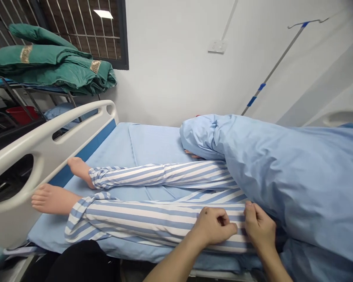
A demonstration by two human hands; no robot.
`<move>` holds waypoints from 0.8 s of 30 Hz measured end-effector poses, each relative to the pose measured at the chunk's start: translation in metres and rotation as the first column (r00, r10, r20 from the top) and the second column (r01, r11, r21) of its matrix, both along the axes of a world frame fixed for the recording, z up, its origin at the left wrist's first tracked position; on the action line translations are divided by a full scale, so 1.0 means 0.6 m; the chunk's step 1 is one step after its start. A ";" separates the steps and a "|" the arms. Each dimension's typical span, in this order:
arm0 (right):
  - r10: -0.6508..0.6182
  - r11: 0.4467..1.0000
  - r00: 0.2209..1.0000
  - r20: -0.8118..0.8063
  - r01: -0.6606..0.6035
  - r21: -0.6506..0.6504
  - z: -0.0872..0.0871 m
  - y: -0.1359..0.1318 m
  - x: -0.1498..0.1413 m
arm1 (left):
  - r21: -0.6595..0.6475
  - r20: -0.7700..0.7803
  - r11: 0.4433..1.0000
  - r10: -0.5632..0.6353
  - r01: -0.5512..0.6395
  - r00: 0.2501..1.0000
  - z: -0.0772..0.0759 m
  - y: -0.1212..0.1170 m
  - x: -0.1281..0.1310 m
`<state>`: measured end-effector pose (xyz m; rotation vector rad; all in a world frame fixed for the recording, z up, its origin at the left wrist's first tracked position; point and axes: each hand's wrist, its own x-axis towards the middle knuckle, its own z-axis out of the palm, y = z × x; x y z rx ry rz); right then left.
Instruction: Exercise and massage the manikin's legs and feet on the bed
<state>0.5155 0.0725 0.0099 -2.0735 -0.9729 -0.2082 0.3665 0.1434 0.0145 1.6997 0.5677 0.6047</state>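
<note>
A manikin's legs in blue-and-white striped trousers [147, 217] lie along the bed, with bare feet [54, 199] toward the footboard. Over the nearer thigh, my left hand [214, 227] is closed with its fingers curled; what lies inside them, if anything, is hidden. Just right of it, my right hand [259, 227] is closed in a pinch at the striped cloth, beside the edge of a light blue quilt [282, 168]. The quilt is heaped over the upper part of the figure. A few fingers [192, 154] show from under its far edge.
A white and blue footboard [44, 135] closes the bed's left end. The light blue sheet [155, 141] covers the mattress. Behind are folded green bundles [55, 66] on a rack, a red bucket [22, 113], a wall socket [217, 46] and an IV pole [275, 66].
</note>
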 end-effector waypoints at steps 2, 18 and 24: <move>0.004 1.000 1.000 -0.012 -0.004 -0.021 0.003 0.000 -0.003 | -0.004 -0.019 1.000 0.028 -0.029 0.999 -0.002 0.028 -0.047; -0.139 0.989 0.972 -0.191 0.125 -0.082 0.022 0.036 -0.005 | 0.308 -0.176 0.659 0.748 -0.686 0.640 -0.052 0.220 -0.493; 0.569 0.822 0.688 -0.451 -0.459 0.338 0.089 0.057 -0.230 | 0.463 -0.243 0.629 0.768 -0.624 0.593 -0.049 0.207 -0.478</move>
